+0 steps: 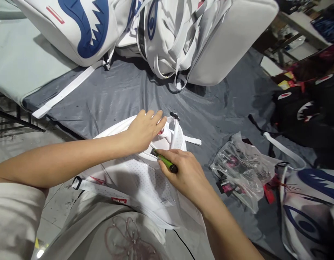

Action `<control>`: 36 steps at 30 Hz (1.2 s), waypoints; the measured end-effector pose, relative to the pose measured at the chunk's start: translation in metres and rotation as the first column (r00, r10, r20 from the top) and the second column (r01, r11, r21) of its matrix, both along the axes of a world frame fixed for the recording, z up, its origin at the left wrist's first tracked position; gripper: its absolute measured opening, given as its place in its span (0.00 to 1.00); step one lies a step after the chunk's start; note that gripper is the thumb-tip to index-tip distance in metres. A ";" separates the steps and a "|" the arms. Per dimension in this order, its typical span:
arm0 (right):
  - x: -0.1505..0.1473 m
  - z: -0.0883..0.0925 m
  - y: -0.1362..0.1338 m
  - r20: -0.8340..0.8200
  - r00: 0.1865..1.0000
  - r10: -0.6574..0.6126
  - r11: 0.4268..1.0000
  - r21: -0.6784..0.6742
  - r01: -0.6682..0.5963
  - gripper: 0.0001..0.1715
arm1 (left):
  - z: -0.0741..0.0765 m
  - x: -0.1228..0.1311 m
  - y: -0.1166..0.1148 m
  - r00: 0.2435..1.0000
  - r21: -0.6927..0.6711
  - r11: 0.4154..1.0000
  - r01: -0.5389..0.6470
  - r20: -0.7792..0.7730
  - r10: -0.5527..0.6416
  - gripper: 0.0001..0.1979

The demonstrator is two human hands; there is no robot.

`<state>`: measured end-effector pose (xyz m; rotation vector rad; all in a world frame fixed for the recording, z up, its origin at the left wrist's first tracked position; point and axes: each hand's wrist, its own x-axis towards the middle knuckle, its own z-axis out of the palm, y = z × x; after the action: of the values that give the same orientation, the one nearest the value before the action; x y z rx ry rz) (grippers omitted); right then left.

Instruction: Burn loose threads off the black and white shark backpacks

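A white backpack (153, 184) with dotted mesh panels and straps lies at the near edge of the grey-covered table, partly over my lap. My left hand (145, 130) is closed on its upper part, fingers curled over the white fabric. Between the thumb and fingers of my right hand (183, 168) is a green tool (167, 163) with a black end. Its tip points up and left to the fabric beside my left hand; what the tip touches is too small to tell.
White backpacks (229, 39) with blue shark designs stand along the far side. A clear plastic bag (245, 166) of small parts lies on the grey cover (210, 108) at right, near black bags (304, 112) and another white backpack (304, 216).
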<state>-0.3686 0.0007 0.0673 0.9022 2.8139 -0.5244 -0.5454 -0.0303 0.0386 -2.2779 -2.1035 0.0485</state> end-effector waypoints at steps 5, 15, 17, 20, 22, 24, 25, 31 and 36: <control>0.002 -0.005 -0.003 -0.076 0.997 -0.026 1.000 0.009 0.027 0.17 | 0.000 -0.001 0.000 1.000 0.015 1.000 0.007 -0.016 -0.007 0.38; -0.001 -0.013 -0.007 -0.122 0.992 -0.018 0.997 0.070 0.027 0.15 | 0.000 -0.001 0.001 1.000 0.010 1.000 0.005 -0.011 -0.005 0.38; -0.001 -0.014 -0.008 -0.165 0.986 -0.008 0.999 0.050 0.016 0.16 | 0.002 -0.003 0.001 1.000 -0.006 1.000 0.013 -0.009 -0.013 0.41; 0.004 -0.012 -0.010 -0.148 0.988 -0.039 0.998 0.036 0.044 0.16 | 0.013 -0.008 -0.003 0.999 -0.098 0.994 0.039 -0.010 -0.040 0.51; 0.007 -0.011 -0.013 -0.151 0.987 -0.061 0.997 0.044 0.068 0.16 | 0.022 -0.012 -0.009 1.000 -0.187 0.982 -0.014 -0.006 0.013 0.58; 0.007 -0.015 -0.017 -0.216 0.974 -0.065 0.997 0.035 0.074 0.16 | 0.029 -0.015 -0.017 0.994 -0.246 0.964 -0.106 0.008 0.111 0.62; 0.005 -0.018 -0.019 -0.270 0.961 -0.055 0.998 0.017 0.062 0.16 | 0.031 -0.016 -0.020 0.989 -0.252 0.958 -0.139 0.019 0.149 0.63; -0.018 -0.049 -0.029 -0.579 0.811 -0.081 0.995 -0.100 0.027 0.17 | 0.022 -0.012 -0.029 0.972 -0.177 0.958 -0.226 0.022 0.233 0.61; -0.015 -0.054 -0.028 -0.586 0.802 -0.118 0.991 -0.118 0.059 0.18 | 0.017 -0.018 -0.027 0.971 -0.193 0.953 -0.233 0.011 0.239 0.54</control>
<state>-0.3835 -0.0269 0.0135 0.9929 3.2536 -1.1228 -0.5634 -0.0569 0.0556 -2.1186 -2.4786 0.2294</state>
